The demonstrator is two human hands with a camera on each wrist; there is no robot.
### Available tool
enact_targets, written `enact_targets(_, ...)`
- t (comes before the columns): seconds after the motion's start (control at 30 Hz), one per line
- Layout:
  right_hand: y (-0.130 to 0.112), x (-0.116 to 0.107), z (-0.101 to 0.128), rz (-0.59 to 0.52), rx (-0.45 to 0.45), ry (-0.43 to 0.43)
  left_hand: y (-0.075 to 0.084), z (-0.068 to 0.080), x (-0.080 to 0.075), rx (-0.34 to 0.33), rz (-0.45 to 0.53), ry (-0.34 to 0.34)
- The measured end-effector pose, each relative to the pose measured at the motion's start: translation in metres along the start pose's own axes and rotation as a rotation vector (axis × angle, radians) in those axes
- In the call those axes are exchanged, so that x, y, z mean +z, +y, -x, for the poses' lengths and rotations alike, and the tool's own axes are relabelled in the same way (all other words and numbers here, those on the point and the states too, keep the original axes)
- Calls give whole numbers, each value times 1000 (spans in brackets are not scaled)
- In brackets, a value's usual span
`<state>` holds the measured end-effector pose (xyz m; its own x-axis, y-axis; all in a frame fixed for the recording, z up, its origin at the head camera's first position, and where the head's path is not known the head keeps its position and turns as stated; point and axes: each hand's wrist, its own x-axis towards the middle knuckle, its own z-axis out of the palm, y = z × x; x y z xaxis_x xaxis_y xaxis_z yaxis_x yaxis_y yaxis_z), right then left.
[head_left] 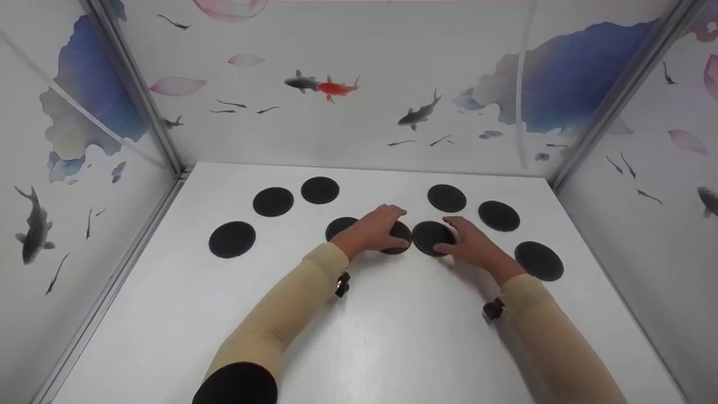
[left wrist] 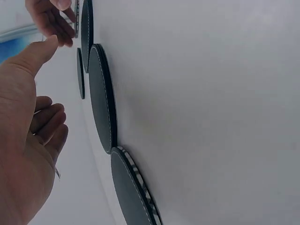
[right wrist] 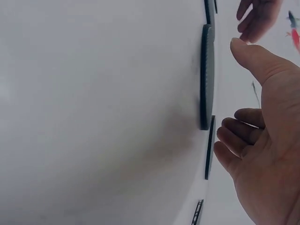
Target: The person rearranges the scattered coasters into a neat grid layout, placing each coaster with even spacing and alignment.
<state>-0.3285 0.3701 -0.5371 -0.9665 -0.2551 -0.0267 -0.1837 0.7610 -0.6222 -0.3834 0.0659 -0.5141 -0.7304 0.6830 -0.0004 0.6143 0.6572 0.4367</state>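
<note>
We are seeing black discs on a white tabletop, with patterned white walls around.
Across mid-frame, we are finding the discs plain on top; in the left wrist view we are picking out pale stitching along their rims and, on the lowest disc, a black-and-white patterned edge. We are noting cream sleeves at lower left and lower right, with black cloth at bottom left. On the walls we are spotting a red fish beside a grey fish in the upper centre, pink petals at upper left and a blue patch fading to grey at upper right.
</note>
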Motion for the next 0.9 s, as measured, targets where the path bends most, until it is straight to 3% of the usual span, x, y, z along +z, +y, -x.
enact_targets(0.37,-17,7,11,-60,-142,63,-27,47,-10,3,56,46)
enact_targets(0.73,-26,21,20,-66,-162,60,-59,98,-12,-18,112,117)
enact_targets(0.9,-29,25,20,-51,-154,68,-68,116,-13,-64,123,135)
